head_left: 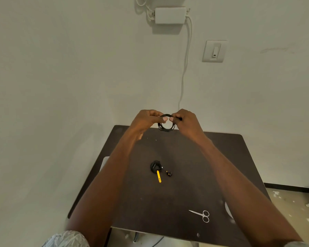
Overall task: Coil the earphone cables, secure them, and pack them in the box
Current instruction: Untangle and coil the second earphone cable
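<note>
Head view: both hands (146, 120) (184, 122) pinch coiled black cable (166, 128).

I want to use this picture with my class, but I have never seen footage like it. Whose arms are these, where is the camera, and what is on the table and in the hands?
There is no machine here: a person wears a wide-angle camera on the head, looking forward and down, so both arms reach in from below. The left hand and right hand pinch a black coiled earphone cable between them, held up above the far edge of the dark table. On the table lie a second coiled cable with a yellow tie, a small dark piece beside it that is too small to identify, and scissors. No box is visible.
</note>
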### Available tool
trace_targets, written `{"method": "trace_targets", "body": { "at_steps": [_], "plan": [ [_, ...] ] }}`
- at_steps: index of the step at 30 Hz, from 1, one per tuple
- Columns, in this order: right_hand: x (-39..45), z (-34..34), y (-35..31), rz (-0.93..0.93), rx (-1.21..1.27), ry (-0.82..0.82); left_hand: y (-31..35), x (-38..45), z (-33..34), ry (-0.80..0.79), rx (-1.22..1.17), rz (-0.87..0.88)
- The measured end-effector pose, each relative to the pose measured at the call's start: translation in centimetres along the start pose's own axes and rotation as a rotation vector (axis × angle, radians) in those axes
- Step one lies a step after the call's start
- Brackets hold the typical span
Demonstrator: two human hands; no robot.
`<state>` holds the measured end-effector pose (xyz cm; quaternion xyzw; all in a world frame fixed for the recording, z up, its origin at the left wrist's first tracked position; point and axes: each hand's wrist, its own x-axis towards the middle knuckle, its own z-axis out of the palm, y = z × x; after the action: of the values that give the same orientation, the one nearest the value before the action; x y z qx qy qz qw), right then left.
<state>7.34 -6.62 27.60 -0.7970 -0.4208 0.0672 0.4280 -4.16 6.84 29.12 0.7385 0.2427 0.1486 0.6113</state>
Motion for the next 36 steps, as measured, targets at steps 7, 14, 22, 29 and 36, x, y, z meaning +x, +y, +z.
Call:
{"method": "trace_targets", "body": {
  "at_steps": [7, 14, 22, 29, 36],
  "plan": [
    [-0.2, -0.4, 0.2, 0.027, -0.010, -0.072, 0.3, 0.4, -0.9, -0.157, 0.214, 0.020],
    [-0.8, -1.5, 1.6, 0.177, 0.305, -0.243, -0.9, 0.3, -0.7, -0.230, 0.064, -0.013],
    [0.5, -2.2, 2.1, 0.011, -0.052, -0.178, 0.1, 0.3, -0.4, -0.269, 0.184, 0.007],
    [0.5, -1.4, 1.1, 0.138, 0.194, -0.092, 0.6, 0.6, -0.4, -0.273, 0.169, 0.031],
    [0.2, -0.8, 1.4, 0.347, 0.729, -0.206, 1.1, 0.6, -0.6, -0.213, 0.155, 0.004]
  ]
}}
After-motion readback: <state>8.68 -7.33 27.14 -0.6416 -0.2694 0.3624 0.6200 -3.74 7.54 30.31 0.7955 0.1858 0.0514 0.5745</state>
